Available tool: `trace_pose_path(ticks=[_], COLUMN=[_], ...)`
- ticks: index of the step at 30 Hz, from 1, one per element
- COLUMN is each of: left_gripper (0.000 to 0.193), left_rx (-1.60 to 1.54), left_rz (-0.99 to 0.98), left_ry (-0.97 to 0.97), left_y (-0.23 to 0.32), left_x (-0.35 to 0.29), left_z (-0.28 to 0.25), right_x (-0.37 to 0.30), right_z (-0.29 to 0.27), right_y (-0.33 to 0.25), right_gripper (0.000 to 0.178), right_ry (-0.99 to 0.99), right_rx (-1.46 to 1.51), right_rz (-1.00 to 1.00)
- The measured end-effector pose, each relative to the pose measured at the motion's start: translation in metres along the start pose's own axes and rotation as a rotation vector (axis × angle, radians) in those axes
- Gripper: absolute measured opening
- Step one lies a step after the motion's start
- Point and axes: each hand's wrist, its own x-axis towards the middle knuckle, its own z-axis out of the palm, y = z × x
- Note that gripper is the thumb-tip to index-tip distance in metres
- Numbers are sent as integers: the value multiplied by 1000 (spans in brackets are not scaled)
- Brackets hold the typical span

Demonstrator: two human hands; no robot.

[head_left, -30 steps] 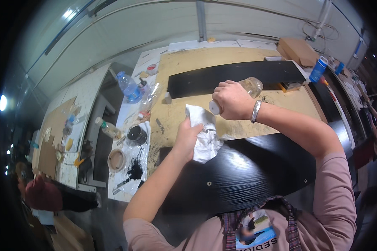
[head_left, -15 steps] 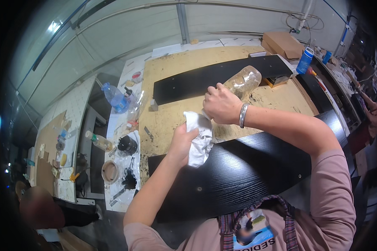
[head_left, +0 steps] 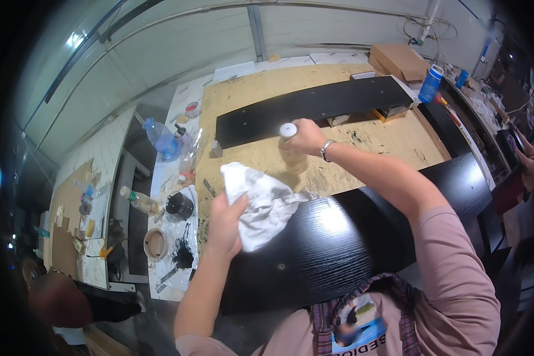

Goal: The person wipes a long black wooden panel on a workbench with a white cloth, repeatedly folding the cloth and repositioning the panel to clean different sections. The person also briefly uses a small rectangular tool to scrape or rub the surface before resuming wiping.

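My left hand (head_left: pixel 224 222) is closed on a crumpled white cloth (head_left: pixel 258 207), which has greyish smudges and spreads toward the near black panel. Beyond it, my right hand (head_left: pixel 308 137) grips a clear bottle (head_left: pixel 294 160) just under its white top (head_left: pixel 288 130). The bottle stands upright over the worktable, its body slightly blurred; I cannot tell whether its base touches the board. In front of me lies the near black wood-grain panel (head_left: pixel 332 255), glossy, with small round fittings. A second, curved black panel (head_left: pixel 279 113) rests on blocks farther back.
The stained plywood tabletop (head_left: pixel 237 92) lies under the far panel. At left are a blue-tinted bottle (head_left: pixel 163 142), a black jar (head_left: pixel 180 205), a round tub (head_left: pixel 155 244) and dark smears. A blue bottle (head_left: pixel 431 85) and cardboard box (head_left: pixel 400 64) stand back right. Another person (head_left: pixel 59 299) is at lower left.
The bottle has gone from tilted, with its mouth at the cloth, to upright, and my right hand has turned with it. My left hand has moved left and lower, and the cloth has spread out.
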Motion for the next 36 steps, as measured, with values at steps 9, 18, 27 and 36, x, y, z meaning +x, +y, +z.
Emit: trace_pose_path(ticks=[9,18,27,36], left_gripper=[36,31,30,34], left_rx=[181,352,675,1032], left_rz=[114,118,52,332], left_ry=[40,-163,-591,-795], left_y=[9,-29,-159,-299], left_x=[-53,-41,48,127], left_z=[27,125,324,470], right_x=[19,-51,-244,-351], right_z=[71,-96,-384,-427], right_y=[59,104,350,421], right_gripper=[55,63,53,58], right_ry=[-160,-130,477,412], right_rx=[37,104,-456,-55], right_rz=[84,-22,302,628])
